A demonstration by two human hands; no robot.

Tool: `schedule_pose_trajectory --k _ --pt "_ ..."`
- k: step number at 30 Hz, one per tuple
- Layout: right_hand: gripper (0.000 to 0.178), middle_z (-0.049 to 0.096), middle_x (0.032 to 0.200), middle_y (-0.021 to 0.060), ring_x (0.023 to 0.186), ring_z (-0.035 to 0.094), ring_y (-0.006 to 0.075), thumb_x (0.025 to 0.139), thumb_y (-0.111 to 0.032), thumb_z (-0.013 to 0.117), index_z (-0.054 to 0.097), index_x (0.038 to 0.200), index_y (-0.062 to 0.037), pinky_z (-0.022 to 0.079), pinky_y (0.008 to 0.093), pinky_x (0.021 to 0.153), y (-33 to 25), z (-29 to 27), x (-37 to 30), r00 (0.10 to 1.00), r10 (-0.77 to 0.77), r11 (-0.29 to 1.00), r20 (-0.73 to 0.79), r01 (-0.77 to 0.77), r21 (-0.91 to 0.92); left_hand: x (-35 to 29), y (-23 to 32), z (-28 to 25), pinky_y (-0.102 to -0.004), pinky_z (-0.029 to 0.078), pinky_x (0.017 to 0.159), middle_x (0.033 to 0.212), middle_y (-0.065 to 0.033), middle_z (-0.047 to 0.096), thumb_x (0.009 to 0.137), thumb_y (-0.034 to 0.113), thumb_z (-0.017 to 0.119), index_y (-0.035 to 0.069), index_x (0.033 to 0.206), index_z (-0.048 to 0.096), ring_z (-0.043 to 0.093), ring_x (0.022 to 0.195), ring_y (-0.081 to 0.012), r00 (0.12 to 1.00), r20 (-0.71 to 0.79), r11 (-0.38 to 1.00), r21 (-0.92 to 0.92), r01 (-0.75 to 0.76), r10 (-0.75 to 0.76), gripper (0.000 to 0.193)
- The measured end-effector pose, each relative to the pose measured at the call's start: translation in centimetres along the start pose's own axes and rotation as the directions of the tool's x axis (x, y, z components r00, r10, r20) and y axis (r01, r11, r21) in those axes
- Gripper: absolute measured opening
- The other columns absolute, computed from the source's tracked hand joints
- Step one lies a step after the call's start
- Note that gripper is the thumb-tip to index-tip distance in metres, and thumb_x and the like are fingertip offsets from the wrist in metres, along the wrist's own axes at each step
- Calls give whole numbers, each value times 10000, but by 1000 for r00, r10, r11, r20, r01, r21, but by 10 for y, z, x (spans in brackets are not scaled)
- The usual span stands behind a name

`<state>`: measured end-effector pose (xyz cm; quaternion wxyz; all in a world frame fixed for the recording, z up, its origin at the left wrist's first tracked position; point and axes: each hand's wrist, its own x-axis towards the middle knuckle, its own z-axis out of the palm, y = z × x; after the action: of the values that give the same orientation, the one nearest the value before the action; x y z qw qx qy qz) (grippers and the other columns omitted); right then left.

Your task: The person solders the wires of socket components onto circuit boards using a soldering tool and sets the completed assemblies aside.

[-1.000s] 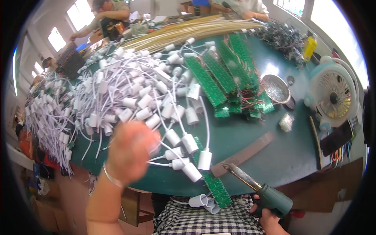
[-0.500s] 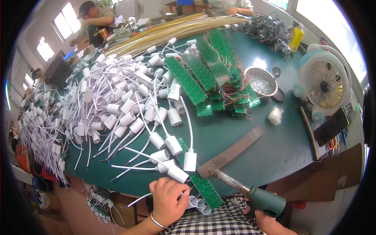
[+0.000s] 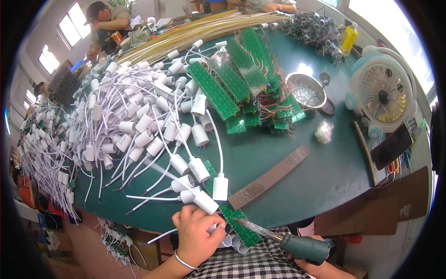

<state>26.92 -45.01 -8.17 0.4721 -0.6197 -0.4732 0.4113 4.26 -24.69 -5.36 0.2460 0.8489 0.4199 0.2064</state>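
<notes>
My right hand (image 3: 309, 262) is wrapped round the green handle of a soldering iron (image 3: 297, 245). The iron's metal tip meets a green circuit board strip (image 3: 241, 230) lying at the table's near edge. My left hand (image 3: 199, 235) is closed in a pinch beside the board; what sits between its fingertips is too small to make out. White lamp sockets with cables (image 3: 205, 202) lie over and next to the board, just beyond my left fingers. More white socket tubes (image 3: 239, 245) show under the board's near end.
A brown flat bar (image 3: 269, 176) lies beyond the iron. Heaped white sockets (image 3: 130, 111) fill the left side. Stacked green boards (image 3: 241, 79), a metal bowl (image 3: 305, 90), a crumpled clear lump (image 3: 324, 132), a fan (image 3: 383, 95) and a phone (image 3: 392, 148) stand farther off. Other people sit opposite.
The soldering iron has moved left, from the near end of the brown bar onto the circuit board. My left hand keeps its pinch beside the board. The whole view has shifted slightly.
</notes>
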Motion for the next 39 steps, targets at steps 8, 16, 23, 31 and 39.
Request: schedule_pose_trajectory --k 8,16,23,31,39 --pt "127 654 681 84 568 646 184 831 -90 592 644 869 21 532 292 553 -7 4 9 994 -108 990 33 111 -93 -1 -2 6 -410 253 827 940 24 636 668 176 682 156 715 671 470 943 -233 1000 5 1000 0 29 -29 52" --pt "130 687 761 66 640 630 232 713 -63 665 684 840 -42 493 358 635 -6 0 8 973 -211 938 94 228 -260 -2 3 9 -395 278 823 878 -14 628 680 143 669 130 703 627 485 929 -254 998 -56 999 42 29 -27 50" --pt "231 697 886 63 828 638 243 704 -127 712 702 922 -53 490 358 717 -1 -8 -2 952 -244 847 186 303 -438 0 5 10 -397 285 813 872 -15 621 669 138 664 129 700 619 486 919 -257 997 -79 998 61 28 -23 55" --pt "230 683 833 101 702 656 272 687 -80 690 688 911 -28 503 362 646 -20 -6 11 993 14 997 116 -5 -78 -1 2 12 -396 290 810 869 -14 619 657 136 659 127 692 616 491 910 -260 996 -80 998 57 33 -28 56" --pt "211 677 826 96 699 641 267 678 -59 685 684 886 -30 482 356 644 -10 -2 11 963 -241 902 123 269 -339 0 0 14 -403 265 785 862 22 600 638 156 674 154 658 626 465 894 -244 995 -96 998 51 27 -22 52"
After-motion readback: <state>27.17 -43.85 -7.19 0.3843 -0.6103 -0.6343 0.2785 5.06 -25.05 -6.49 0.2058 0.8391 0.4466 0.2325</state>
